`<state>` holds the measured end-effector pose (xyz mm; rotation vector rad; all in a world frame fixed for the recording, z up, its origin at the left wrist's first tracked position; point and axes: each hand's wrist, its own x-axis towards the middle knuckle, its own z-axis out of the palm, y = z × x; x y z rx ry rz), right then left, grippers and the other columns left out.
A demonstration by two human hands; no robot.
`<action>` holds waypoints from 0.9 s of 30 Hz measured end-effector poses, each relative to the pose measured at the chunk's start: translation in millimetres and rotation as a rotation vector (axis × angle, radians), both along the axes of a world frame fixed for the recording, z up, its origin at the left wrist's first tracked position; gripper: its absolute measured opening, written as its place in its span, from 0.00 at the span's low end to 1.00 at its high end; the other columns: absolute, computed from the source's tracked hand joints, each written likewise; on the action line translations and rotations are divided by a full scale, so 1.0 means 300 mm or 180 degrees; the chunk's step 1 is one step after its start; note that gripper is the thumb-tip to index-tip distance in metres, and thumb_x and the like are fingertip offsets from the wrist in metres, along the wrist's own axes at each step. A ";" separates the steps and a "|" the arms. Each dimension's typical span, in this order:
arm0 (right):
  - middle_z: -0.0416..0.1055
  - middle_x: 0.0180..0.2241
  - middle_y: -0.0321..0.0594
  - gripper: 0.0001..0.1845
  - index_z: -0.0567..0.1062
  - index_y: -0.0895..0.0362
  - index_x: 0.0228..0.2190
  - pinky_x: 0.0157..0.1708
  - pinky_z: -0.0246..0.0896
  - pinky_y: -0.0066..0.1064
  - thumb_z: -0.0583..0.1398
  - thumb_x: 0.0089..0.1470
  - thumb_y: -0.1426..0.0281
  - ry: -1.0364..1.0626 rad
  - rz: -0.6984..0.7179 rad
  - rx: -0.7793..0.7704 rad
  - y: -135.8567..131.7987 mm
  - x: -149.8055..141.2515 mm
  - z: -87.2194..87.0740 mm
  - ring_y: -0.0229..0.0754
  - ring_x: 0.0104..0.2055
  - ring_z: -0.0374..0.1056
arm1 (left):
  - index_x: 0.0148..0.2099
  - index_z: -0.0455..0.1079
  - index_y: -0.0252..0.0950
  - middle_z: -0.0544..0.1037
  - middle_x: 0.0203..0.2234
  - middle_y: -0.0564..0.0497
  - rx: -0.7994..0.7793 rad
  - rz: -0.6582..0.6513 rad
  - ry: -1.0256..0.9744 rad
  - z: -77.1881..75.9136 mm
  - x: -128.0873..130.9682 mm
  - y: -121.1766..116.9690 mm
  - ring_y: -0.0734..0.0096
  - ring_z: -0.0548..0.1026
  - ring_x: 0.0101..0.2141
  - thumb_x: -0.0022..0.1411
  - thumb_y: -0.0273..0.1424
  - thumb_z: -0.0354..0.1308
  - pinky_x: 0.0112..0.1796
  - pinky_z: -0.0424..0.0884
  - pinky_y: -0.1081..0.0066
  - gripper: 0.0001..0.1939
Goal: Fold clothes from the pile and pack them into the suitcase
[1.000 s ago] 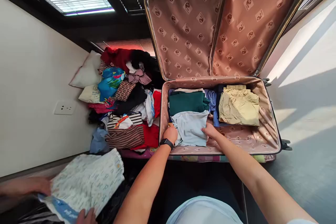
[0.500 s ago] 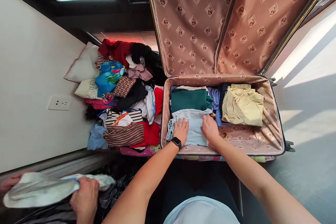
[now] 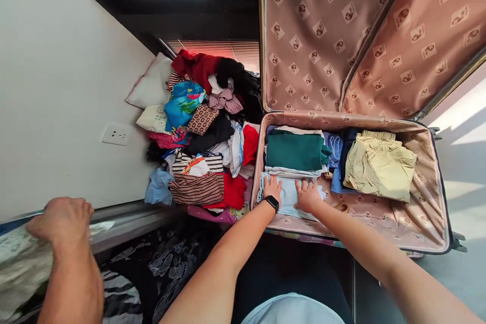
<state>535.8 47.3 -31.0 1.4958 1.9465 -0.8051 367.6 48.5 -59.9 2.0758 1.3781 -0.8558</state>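
Observation:
Folded light-blue trousers (image 3: 289,193) lie at the front left of the open suitcase (image 3: 395,233). My left hand (image 3: 272,191), with a dark watch on the wrist, rests flat on their left end near the gathered waistband. On their right part lies my right hand (image 3: 308,195), fingers spread and pressing down. Just behind them sits a folded dark green garment (image 3: 296,151) on top of paler cloth. Beige trousers (image 3: 381,164) form a folded stack on the right side, over dark navy cloth (image 3: 349,144). Blue cloth (image 3: 334,152) sits between the two stacks.
A heap of mixed clothes (image 3: 201,182) is piled left of the suitcase, with a white cushion (image 3: 152,83) behind it. The patterned lid (image 3: 315,35) stands raised at the back. At lower left, another person's hand (image 3: 64,217) grips pale cloth (image 3: 23,268).
The view has swung left, so the suitcase sits further right. My hands stay on the light-blue trousers, now lower and clear of the green garment. The other person's hand has risen with the pale cloth.

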 end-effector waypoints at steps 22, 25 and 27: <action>0.66 0.67 0.74 0.35 0.65 0.69 0.70 0.65 0.61 0.61 0.60 0.65 0.73 0.0206 -0.0529 0.0138 0.816 -0.867 0.048 0.69 0.71 0.64 | 0.42 0.78 0.38 0.83 0.37 0.45 0.0276 0.2290 -0.3555 0.394 -0.471 -0.125 0.62 0.79 0.39 0.76 0.35 0.53 0.42 0.72 0.65 0.13; 0.74 0.61 0.70 0.27 0.77 0.66 0.60 0.63 0.64 0.58 0.63 0.61 0.74 0.0334 -0.0272 -0.0005 0.770 -0.875 0.110 0.69 0.66 0.69 | 0.43 0.80 0.38 0.84 0.38 0.43 0.0298 0.2689 -0.3644 0.371 -0.501 -0.106 0.60 0.80 0.41 0.75 0.38 0.55 0.44 0.73 0.63 0.14; 0.78 0.57 0.66 0.24 0.81 0.64 0.55 0.59 0.68 0.51 0.66 0.56 0.74 0.0503 -0.0109 -0.0083 0.734 -0.861 0.192 0.66 0.61 0.74 | 0.43 0.80 0.38 0.84 0.38 0.43 0.0258 0.3146 -0.3736 0.349 -0.521 -0.077 0.59 0.81 0.40 0.74 0.42 0.58 0.43 0.74 0.62 0.15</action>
